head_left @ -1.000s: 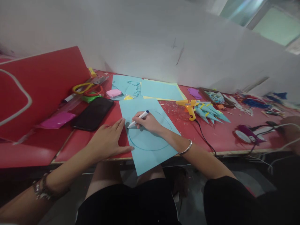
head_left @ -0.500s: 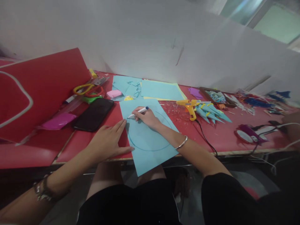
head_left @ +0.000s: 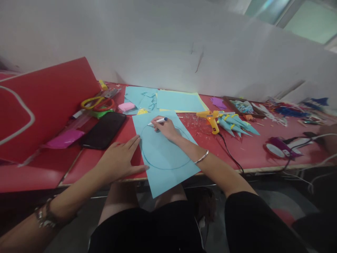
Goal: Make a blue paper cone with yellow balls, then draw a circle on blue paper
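A light blue sheet of paper lies in front of me, its near corner hanging over the table edge. Its surface carries a large, dark, rounded line, partly covered by my right forearm. My right hand is closed around a white marker with a blue end, tip at the upper left of the curve. My left hand rests flat with fingers spread, fingertips and thumb on the paper's left edge. Just left of the sheet lies a black phone.
Right of the paper, a yellow glue gun sits beside folded blue paper cones. More blue sheets lie behind. At left are scissors, a pink packet and a leaning red board. Farther right are a purple-and-white device and cables.
My right hand has moved the marker tip up and slightly right, and the drawn line now extends farther up the left side. My left hand stays at the paper's edge.
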The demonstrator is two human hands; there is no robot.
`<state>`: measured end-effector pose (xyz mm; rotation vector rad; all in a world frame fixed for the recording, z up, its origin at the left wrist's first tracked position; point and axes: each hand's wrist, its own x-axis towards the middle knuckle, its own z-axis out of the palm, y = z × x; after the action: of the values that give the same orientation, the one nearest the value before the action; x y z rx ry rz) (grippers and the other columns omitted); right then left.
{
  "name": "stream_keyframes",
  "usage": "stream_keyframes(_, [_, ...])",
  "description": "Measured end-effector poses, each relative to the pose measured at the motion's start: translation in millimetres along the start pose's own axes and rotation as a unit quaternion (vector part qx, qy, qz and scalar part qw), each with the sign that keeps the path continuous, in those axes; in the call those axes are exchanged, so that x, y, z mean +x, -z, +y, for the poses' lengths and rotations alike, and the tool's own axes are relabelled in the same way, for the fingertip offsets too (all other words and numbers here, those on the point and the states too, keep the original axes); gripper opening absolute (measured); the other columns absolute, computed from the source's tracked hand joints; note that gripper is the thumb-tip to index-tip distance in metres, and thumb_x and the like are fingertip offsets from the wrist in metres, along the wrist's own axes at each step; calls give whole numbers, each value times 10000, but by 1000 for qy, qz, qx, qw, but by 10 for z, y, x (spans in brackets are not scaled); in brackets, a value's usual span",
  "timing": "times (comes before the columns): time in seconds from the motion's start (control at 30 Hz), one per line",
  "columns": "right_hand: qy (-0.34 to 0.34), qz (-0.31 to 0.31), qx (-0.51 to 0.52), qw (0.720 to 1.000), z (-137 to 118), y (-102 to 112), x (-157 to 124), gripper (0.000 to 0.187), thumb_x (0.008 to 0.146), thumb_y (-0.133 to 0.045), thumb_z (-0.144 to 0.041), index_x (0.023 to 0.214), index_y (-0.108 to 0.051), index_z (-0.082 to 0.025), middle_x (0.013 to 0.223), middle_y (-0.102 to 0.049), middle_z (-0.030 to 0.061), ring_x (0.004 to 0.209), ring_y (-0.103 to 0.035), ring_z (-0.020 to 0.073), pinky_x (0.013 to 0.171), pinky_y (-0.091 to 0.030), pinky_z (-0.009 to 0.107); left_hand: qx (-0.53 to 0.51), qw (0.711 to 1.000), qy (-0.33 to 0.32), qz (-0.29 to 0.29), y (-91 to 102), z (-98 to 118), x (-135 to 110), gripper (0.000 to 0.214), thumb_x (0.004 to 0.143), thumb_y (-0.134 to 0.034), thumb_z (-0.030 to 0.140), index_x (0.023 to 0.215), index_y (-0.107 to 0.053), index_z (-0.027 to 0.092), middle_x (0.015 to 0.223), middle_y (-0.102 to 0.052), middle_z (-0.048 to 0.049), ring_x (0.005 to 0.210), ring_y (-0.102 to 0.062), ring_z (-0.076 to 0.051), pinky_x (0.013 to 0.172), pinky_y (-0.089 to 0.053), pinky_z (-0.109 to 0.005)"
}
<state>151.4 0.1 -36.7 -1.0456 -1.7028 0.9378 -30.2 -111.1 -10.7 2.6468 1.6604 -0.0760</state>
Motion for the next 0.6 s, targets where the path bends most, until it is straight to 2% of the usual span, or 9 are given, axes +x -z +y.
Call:
stream_keyframes(0.3, [-2,40,-30,999,57,152,2,128,772,-519,-287,725,-571,-180,558,-537,-43,497,-556,80,525,-432,187,-4,1000,2,-4,-6,0,10,979,681,-378,721,1379,-263,44,1434,-300,-167,1170,-454,-360,941,-325,-460])
stream_keyframes(0.6, [15,72,-59,996,170,336,-52,128,769,-499,-287,743,-567,-182,542,-519,-46,495,-552,91,528,-432,198,-21,1000,4,-1,-16,-18,8,973,674,-371,732,1387,-258,81,1440,-286,-163,1193,-440,-348,954,-319,-462])
